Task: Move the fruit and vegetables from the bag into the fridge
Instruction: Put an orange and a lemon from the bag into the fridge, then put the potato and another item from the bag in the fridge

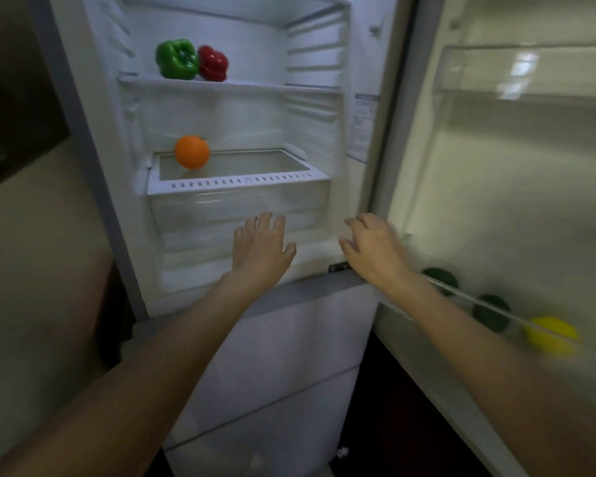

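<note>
Both hands empty, fingers spread: left hand (260,244) at the crisper drawer (238,208), right hand (372,246) at centre frame. Green pepper (177,59) and red pepper (214,63) upper left, orange (191,151) just below. Bag unseen. Risk: a jolt to the drawer could roll the orange off.

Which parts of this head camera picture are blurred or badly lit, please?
Head view: the right hand and the door shelf with its yellow fruit are smeared by motion; the green pepper and orange stay fairly sharp under the bright fridge interior; the surroundings are dim, and wide-angle distortion bends the fridge edges.
</note>
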### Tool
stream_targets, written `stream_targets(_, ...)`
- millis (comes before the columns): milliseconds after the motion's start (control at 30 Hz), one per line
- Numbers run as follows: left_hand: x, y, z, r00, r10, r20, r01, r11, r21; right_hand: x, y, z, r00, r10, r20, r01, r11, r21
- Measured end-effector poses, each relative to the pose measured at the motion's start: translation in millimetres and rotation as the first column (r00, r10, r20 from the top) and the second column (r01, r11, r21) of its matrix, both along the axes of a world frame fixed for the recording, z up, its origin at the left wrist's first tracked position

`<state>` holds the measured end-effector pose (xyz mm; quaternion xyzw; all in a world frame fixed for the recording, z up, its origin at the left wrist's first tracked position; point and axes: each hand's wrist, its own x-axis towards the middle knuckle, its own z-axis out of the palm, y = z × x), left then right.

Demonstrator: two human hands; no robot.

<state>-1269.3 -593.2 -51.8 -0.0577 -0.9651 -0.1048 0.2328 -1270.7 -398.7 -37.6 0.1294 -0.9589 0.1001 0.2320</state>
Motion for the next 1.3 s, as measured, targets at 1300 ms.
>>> stream_targets(1300, 526, 509, -79, 0.217, -0.964, 0.150, 0.975, 0.222, 0.017, 753, 368, -95, 0.187, -0.962, 0.198, 0.982, 0.184, -0.034)
